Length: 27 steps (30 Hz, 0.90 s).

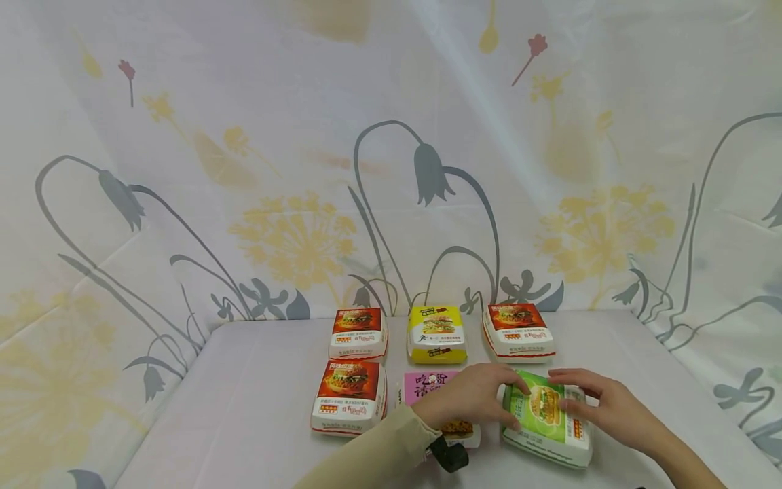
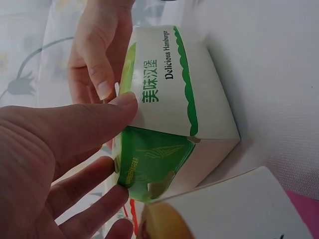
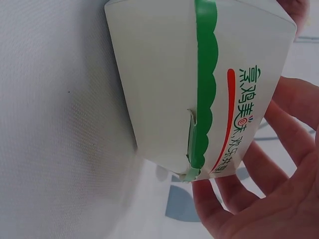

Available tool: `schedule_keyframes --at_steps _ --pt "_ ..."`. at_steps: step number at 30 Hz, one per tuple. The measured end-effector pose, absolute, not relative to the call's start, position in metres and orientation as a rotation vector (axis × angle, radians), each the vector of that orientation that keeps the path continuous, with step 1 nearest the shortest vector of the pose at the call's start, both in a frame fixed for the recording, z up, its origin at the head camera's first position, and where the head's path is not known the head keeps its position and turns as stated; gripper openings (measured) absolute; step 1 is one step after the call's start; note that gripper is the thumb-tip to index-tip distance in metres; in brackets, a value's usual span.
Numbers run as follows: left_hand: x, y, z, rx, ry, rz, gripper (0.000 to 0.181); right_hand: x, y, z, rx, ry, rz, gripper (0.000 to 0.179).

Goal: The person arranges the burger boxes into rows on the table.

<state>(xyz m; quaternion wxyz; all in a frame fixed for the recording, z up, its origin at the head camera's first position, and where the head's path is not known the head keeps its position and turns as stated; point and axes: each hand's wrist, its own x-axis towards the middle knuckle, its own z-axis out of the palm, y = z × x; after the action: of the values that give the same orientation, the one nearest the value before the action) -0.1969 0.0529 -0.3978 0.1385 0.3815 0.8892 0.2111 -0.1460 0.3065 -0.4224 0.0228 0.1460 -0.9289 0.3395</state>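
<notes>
Both hands hold a green and white hamburger box [image 1: 546, 411] that sits on the table at the front right. My left hand [image 1: 473, 397] grips its left corner; in the left wrist view the thumb lies on the lid of the box [image 2: 159, 84], with the fingers by its side. At the opposite end, my right hand [image 1: 611, 404] has its thumb on the top and fingers round the far right corner. The right wrist view shows a small tear along the box's green edge [image 3: 192, 134]. A pink box [image 1: 417, 387] lies partly hidden under my left wrist.
Two red and white burger boxes [image 1: 347, 397] stand at the left, one behind the other. Behind the pink one is a yellow box [image 1: 436, 333], and another red box [image 1: 519, 329] stands beyond the green one. A flower-print curtain [image 1: 214, 136] hangs at the table's back edge.
</notes>
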Motion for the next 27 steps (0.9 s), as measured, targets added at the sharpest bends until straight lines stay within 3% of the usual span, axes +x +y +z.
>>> schedule_keyframes --at_steps 12,27 --pt "-0.1987 0.0494 -0.398 1.134 2.54 0.649 0.045 -0.146 0.3087 -0.4263 0.567 -2.845 1.074 0.026" --pt "-0.1993 0.0464 -0.4001 1.157 2.586 0.726 0.033 -0.1442 0.3067 -0.4254 0.494 -2.873 1.075 0.032"
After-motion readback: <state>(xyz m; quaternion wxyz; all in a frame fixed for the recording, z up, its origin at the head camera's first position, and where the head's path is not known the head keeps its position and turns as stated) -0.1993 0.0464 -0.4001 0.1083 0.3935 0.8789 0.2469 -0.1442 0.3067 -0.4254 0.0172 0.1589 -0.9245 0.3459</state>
